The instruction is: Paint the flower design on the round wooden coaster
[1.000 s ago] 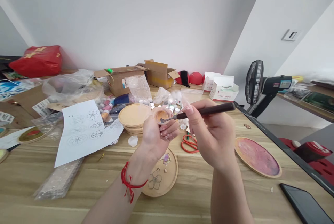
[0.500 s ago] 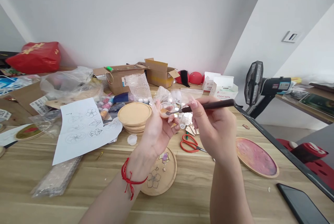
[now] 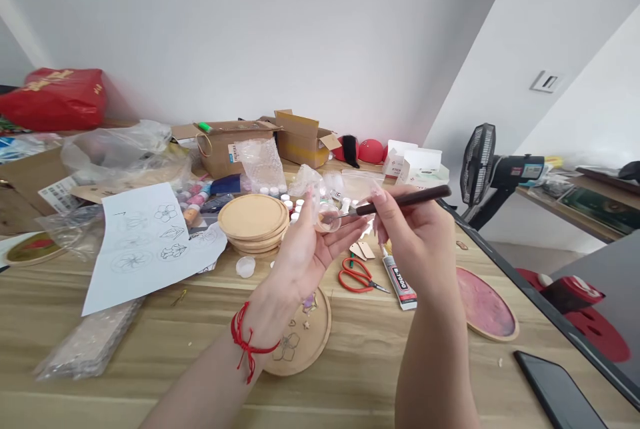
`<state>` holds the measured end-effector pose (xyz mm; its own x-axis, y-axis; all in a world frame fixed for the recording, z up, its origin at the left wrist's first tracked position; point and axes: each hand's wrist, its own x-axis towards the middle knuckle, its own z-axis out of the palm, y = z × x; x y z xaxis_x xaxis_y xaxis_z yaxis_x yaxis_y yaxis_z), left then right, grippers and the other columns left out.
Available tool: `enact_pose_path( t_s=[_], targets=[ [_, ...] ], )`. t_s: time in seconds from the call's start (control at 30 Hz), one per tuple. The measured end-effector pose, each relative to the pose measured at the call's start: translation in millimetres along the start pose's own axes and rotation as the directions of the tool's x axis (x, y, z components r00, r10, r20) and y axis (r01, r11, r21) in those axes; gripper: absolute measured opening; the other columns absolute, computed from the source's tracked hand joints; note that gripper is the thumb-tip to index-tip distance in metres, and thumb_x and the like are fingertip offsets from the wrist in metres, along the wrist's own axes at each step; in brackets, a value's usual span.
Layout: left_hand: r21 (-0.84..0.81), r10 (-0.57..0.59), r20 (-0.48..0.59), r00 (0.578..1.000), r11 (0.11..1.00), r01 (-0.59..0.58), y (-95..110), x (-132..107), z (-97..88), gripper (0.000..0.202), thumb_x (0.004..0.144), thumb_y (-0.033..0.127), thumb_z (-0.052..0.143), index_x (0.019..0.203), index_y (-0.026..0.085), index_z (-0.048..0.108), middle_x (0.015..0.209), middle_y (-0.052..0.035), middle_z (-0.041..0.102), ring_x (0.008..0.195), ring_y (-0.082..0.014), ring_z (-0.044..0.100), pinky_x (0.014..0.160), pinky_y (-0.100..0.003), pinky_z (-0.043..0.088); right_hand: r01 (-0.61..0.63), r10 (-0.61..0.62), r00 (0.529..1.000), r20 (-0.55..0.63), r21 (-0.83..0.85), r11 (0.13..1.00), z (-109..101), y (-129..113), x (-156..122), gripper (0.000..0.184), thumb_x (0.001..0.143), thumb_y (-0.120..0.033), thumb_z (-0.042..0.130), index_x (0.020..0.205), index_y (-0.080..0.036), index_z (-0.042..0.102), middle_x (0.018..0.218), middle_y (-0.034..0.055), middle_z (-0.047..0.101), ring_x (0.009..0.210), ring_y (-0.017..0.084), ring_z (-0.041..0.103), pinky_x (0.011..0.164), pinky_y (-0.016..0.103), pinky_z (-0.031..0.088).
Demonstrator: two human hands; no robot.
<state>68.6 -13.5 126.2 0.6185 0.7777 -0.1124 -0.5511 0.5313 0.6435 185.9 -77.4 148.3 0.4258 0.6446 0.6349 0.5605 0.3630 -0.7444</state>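
Between the thumb and fingers of my left hand point(image 3: 300, 255) is a small clear plastic cup point(image 3: 331, 221), tilted toward me, its contents hard to make out. My right hand point(image 3: 417, 232) grips a palette knife point(image 3: 420, 196) by its dark handle, and the metal tip reaches into the cup. Below my left wrist lies a round wooden plate point(image 3: 318, 339) with drawn flower outlines and a purple-tinted shape, partly covered by my arm. Orange-handled scissors point(image 3: 356, 275) and a B-7000 glue tube point(image 3: 401, 283) rest under my hands. A small translucent lid point(image 3: 245, 267) is left of my hand.
Stacked wooden plates point(image 3: 253, 217) stand behind my left hand. Flower drawings on paper point(image 3: 135, 249) lie to the left. Open cardboard boxes point(image 3: 240, 149) line the wall. A pink-painted plate point(image 3: 487, 305), a phone point(image 3: 560, 389) and a fan point(image 3: 479, 165) are on the right.
My left fingers have straightened out beneath the cup, which has shifted slightly right and down. The palette knife stays in the cup. The view has turned, bringing the glue tube into sight.
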Motion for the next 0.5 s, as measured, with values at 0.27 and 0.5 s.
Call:
enact_pose_path(
  t_s=[0.27, 0.5],
  targets=[
    [-0.042, 0.019, -0.062, 0.998, 0.999, -0.021, -1, -3, 4.6, 0.051, 0.094, 0.055, 0.051, 0.104, 0.008, 0.068, 0.102, -0.0168, 0.076, 0.094, -0.0263, 0.075, 0.086, -0.036, 0.062, 0.011, -0.004, 0.995, -0.104, 0.063, 0.998, -11, -1, 3, 0.022, 0.076, -0.036, 0.080, 0.076, -0.019, 0.065, 0.065, -0.0017, 0.064, 0.047, 0.009, 0.053, 0.042, 0.022, 0.044],
    [-0.161, 0.102, -0.088, 0.991, 0.980, -0.115, 1, -5, 7.2, 0.041, 0.100, 0.042, 0.043, 0.084, 0.012, 0.065, 0.086, -0.0117, 0.077, 0.078, -0.0186, 0.075, 0.083, -0.032, 0.061, 0.165, -0.159, 0.977, 0.138, -0.029, 0.986, -22, -20, -11, 0.008, 0.087, -0.030, 0.069, 0.089, -0.024, 0.073, 0.084, 0.0018, 0.072, 0.071, 0.014, 0.067, 0.057, 0.023, 0.055]
  ],
)
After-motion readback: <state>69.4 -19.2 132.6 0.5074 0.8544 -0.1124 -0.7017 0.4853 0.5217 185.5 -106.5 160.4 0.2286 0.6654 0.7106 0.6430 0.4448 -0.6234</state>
